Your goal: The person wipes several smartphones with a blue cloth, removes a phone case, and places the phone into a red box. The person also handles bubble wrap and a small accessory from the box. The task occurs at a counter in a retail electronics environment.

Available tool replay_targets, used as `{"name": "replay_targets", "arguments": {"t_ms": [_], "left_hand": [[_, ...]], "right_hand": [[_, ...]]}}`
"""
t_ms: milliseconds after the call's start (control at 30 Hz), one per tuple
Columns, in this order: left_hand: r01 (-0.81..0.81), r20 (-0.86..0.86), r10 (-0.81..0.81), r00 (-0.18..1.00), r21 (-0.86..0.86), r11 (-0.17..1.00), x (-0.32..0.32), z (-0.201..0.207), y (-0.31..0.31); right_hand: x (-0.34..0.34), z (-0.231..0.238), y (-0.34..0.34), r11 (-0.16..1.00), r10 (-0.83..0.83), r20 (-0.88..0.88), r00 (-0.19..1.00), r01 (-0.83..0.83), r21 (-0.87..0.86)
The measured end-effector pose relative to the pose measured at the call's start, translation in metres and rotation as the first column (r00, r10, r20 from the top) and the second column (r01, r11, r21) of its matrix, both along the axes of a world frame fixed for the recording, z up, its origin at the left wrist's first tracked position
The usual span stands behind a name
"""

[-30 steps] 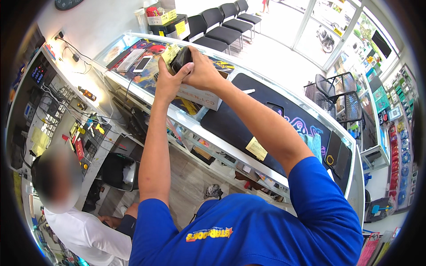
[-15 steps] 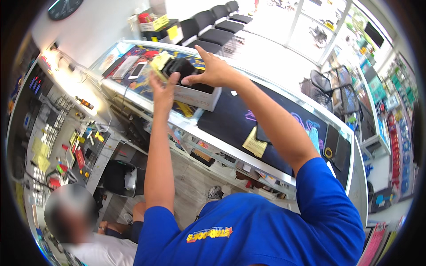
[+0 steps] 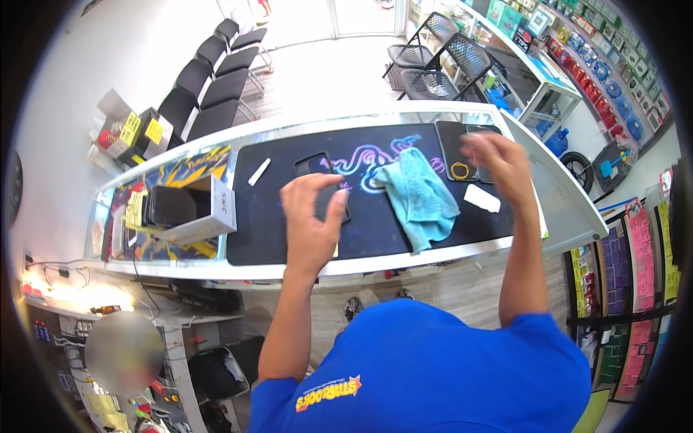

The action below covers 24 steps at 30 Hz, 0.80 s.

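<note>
My left hand (image 3: 310,213) is over the black desk mat (image 3: 263,224), thumb and fingers curved apart with nothing seen between them. A black phone case (image 3: 312,164) lies just beyond it, and the dark edge of another flat item shows behind the hand. My right hand (image 3: 502,162), smeared by motion, is above a dark flat panel (image 3: 451,141) at the mat's right end; whether it holds anything I cannot make out. A yellow ring (image 3: 459,171) rests on that panel. Between the hands lies a crumpled teal cloth (image 3: 419,198). A white scrap (image 3: 481,198) sits nearest my right hand.
On the counter's left stands an open white box (image 3: 216,209) with black cases (image 3: 173,206) and yellow notes. A small white strip (image 3: 259,172) lies on the mat. Black chairs (image 3: 216,79) line the far left; folding chairs (image 3: 440,68) stand beyond the counter. A seated person (image 3: 124,353) is at lower left.
Both hands have left the box of cases and moved right over the mat. The view has turned rightward. The teal cloth and the mat's right end now show plainly.
</note>
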<state>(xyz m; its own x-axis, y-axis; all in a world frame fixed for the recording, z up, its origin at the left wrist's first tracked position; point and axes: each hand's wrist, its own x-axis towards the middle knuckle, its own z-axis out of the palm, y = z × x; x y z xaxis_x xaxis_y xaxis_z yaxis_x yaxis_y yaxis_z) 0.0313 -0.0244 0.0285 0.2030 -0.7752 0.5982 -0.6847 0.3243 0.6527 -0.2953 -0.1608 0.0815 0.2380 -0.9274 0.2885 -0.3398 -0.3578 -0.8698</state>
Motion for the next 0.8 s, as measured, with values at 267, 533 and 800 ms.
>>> {"name": "replay_targets", "arguments": {"t_ms": [267,533,800], "left_hand": [[0.294,0.219,-0.365,0.905,0.297,0.908,-0.121,0.017,-0.151],[0.196,0.429,-0.463,0.776,0.533,0.823,-0.175,-0.007,-0.181],[0.344,0.028,-0.433,0.901,0.563,0.751,-0.176,0.017,-0.142]], "right_hand": [[-0.129,-0.073,0.059,0.899,-0.431,0.191,0.882,0.402,0.171],[-0.075,-0.084,0.089,0.994,-0.097,0.127,0.987,0.089,0.064],[-0.084,-0.086,0.055,0.994,-0.017,0.399,0.917,-0.027,0.104]]}}
